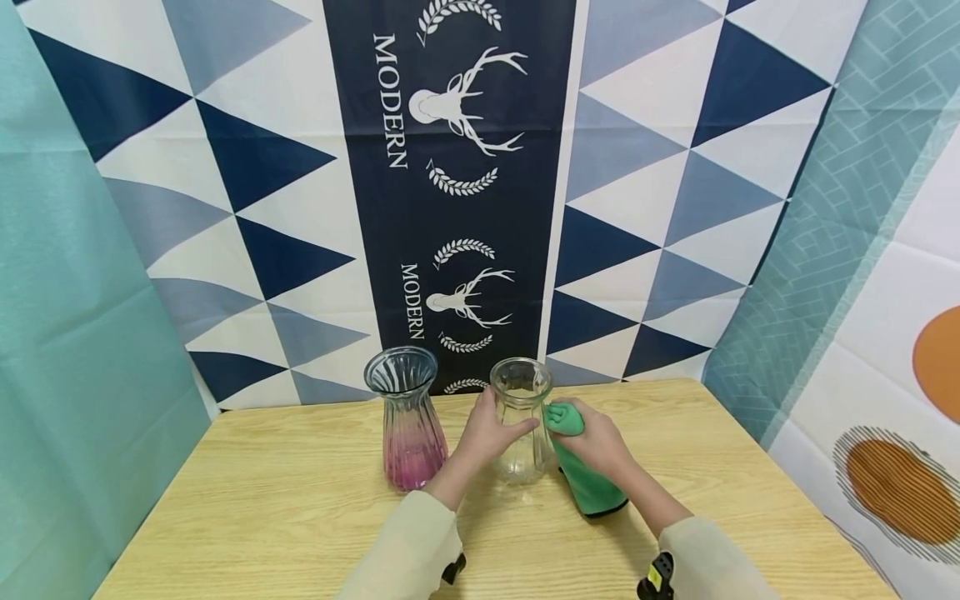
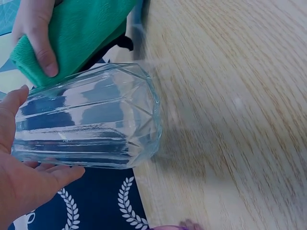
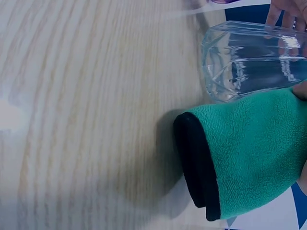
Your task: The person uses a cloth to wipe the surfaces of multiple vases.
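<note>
A clear glass vase with a flared rim stands upright on the wooden table. My left hand curls round its neck from the left, thumb in front and fingers behind. In the left wrist view the faceted lower part of the glass shows below that hand. On the vase's right side my right hand grips a green cloth, bunched at the top and hanging down with a dark edge. The cloth lies against the glass in the left wrist view; its dark-trimmed end shows plainly in the right wrist view.
A second vase, ribbed and shaded from blue-grey to pink, stands left of the clear one. The wooden table meets a patterned backdrop close behind both vases. Fabric hangs at the left and right sides.
</note>
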A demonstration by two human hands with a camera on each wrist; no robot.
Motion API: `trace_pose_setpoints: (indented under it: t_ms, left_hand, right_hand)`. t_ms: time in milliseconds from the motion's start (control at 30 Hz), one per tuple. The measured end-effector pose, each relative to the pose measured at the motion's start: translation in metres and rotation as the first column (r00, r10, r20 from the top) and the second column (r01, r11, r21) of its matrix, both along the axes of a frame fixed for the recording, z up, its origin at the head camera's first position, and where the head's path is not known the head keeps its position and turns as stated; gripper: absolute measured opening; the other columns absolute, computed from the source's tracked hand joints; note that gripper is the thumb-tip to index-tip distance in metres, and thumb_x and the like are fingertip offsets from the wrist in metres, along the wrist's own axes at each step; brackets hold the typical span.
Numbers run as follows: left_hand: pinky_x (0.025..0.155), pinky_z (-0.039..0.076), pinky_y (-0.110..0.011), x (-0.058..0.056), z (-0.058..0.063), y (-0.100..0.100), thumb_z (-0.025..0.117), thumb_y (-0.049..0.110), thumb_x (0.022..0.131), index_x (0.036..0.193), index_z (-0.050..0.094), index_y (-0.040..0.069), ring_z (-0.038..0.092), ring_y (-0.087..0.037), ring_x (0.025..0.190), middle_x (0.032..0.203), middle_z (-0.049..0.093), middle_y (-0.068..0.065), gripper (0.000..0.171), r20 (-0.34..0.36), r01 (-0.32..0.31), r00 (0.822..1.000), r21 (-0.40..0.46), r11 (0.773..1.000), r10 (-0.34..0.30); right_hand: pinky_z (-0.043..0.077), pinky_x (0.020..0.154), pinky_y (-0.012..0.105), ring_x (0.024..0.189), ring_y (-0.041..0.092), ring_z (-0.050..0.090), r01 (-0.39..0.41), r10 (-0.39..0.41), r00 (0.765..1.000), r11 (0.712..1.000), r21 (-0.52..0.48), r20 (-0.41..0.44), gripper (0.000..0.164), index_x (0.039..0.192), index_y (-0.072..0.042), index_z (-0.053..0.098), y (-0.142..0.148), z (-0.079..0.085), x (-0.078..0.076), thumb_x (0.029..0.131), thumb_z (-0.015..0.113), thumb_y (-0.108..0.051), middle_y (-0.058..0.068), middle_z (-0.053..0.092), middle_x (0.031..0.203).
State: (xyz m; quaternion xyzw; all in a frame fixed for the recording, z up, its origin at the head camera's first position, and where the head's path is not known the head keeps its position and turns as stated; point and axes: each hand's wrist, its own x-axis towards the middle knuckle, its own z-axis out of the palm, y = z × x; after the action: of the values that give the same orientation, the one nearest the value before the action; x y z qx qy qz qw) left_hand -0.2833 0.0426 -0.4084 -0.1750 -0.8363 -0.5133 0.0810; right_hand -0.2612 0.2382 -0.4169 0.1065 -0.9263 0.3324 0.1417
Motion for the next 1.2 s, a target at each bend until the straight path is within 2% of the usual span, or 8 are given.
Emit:
trace_pose_setpoints:
  t_ms: [267,633,833,967,1200]
  left_hand:
    - [0.106,0.04,-0.045,0.001,0.003,0.0,0.079,0.029,0.071,0.134,0.04,0.001,0.049,-0.034,0.124,0.131,0.052,-0.02,0.078,-0.014,-0.005,1.0,-0.008,1.0,0.005]
    - [0.105,0.041,-0.046,0.002,0.006,-0.002,0.078,0.024,0.07,0.132,0.043,0.002,0.05,-0.033,0.123,0.129,0.054,-0.019,0.074,-0.01,0.011,1.0,0.005,1.0,-0.011]
    - [0.106,0.04,-0.047,0.003,0.007,-0.002,0.078,0.025,0.071,0.133,0.042,0.002,0.048,-0.033,0.125,0.131,0.053,-0.019,0.076,0.0,0.01,1.0,0.0,1.0,-0.01]
    - [0.106,0.039,-0.047,0.002,0.006,-0.002,0.079,0.025,0.07,0.133,0.042,0.003,0.048,-0.033,0.126,0.132,0.052,-0.018,0.076,0.007,0.013,1.0,0.012,1.0,-0.013]
    - [0.106,0.04,-0.048,0.001,0.005,-0.003,0.079,0.024,0.07,0.132,0.044,0.004,0.048,-0.033,0.125,0.131,0.053,-0.018,0.074,0.006,0.019,1.0,0.02,1.0,-0.019]
  right_hand:
    - [0.052,0.078,0.049,0.098,0.036,0.063,0.014,-0.017,0.999,0.997,-0.074,-0.042,0.05,0.126,-0.01,0.055,-0.005,0.008,0.001,0.08,0.073,-0.017,0.016,0.066,0.109]
    - [0.05,0.088,0.046,0.108,0.031,0.059,0.042,-0.03,0.998,0.975,-0.217,0.058,0.054,0.129,-0.014,0.052,-0.008,-0.002,0.0,0.081,0.073,-0.025,0.013,0.062,0.12]
    - [0.046,0.094,0.051,0.115,0.034,0.055,0.038,-0.021,0.997,0.968,-0.249,0.071,0.062,0.133,-0.012,0.046,-0.009,-0.008,-0.001,0.079,0.075,-0.019,0.016,0.057,0.128]
    - [0.045,0.095,0.052,0.116,0.035,0.053,0.065,-0.038,0.994,0.96,-0.271,0.103,0.066,0.134,-0.007,0.041,-0.009,-0.012,0.0,0.078,0.074,-0.015,0.02,0.054,0.128]
    - [0.048,0.09,0.051,0.111,0.035,0.055,0.106,-0.075,0.986,0.971,-0.216,0.148,0.061,0.131,-0.002,0.043,-0.008,-0.02,0.004,0.08,0.072,-0.017,0.021,0.056,0.123]
